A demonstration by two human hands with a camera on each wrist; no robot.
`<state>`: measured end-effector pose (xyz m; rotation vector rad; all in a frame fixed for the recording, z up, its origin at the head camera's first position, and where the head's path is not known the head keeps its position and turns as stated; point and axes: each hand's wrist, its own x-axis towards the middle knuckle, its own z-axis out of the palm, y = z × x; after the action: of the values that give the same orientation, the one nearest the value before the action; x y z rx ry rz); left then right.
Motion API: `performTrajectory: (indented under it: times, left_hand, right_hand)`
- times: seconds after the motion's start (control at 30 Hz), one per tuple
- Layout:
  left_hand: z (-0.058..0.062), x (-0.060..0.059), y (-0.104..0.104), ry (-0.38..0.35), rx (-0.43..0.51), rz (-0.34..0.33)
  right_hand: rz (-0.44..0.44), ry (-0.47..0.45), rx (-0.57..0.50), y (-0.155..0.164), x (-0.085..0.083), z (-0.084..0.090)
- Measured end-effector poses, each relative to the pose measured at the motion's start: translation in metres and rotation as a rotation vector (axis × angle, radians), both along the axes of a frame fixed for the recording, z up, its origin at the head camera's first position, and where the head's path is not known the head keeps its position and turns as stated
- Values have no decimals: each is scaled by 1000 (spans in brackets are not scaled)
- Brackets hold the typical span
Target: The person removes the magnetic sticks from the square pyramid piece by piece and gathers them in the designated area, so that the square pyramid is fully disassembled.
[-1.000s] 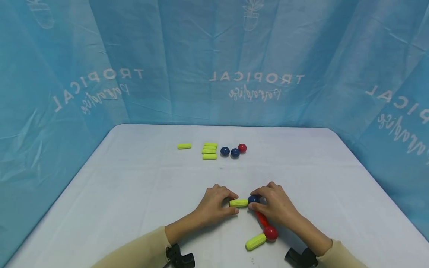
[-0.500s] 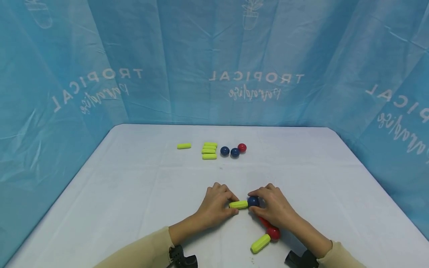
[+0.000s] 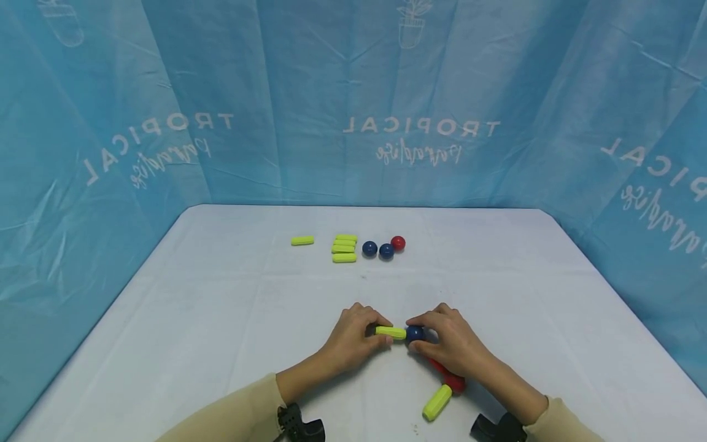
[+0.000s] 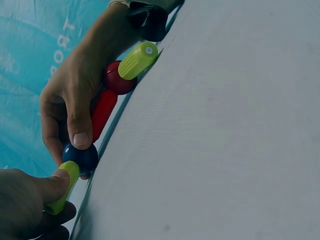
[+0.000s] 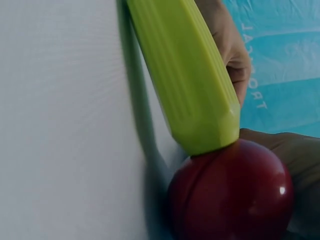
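While left hand (image 3: 353, 334) pinches yellow rod (image 3: 390, 333) | right hand (image 3: 448, 341) grips blue ball (image 3: 414, 333)

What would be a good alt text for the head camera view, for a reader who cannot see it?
Two hands on a white table join toy pieces: the left hand pinches a yellow stick against a blue ball held by the right hand. A red stick, red ball and second yellow stick trail from it.
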<state>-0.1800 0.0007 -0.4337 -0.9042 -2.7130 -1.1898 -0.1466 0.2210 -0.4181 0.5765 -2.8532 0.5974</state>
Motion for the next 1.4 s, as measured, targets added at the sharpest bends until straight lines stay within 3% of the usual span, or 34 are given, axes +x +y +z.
performTrajectory:
  times: [0.2, 0.33, 0.47, 0.63, 0.77, 0.9, 1.13, 1.4]
  left_hand:
    - [1, -3, -8, -37, -12, 22]
    - [4, -17, -29, -9, 4, 116]
    - [7, -46, -57, 17, 22, 257]
    - [6, -95, -92, 12, 67, 402]
    - [3, -128, -109, -12, 82, 481]
    - [-1, -149, -118, -7, 19, 530]
    - [-6, -166, -123, 5, -51, 555]
    - [-8, -171, -123, 6, -76, 552]
  right_hand:
    - [7, -26, 11, 0, -1, 1]
    - [-19, -63, 7, 2, -1, 2]
    - [-4, -62, -3, 6, -3, 3]
    - [55, -20, -10, 8, -5, 1]
    - [72, -22, -2, 7, -5, 2]
    - [72, -51, 13, 5, -6, 3]
    - [84, -40, 31, 3, -7, 4]
    - [100, -10, 44, 5, -6, 3]
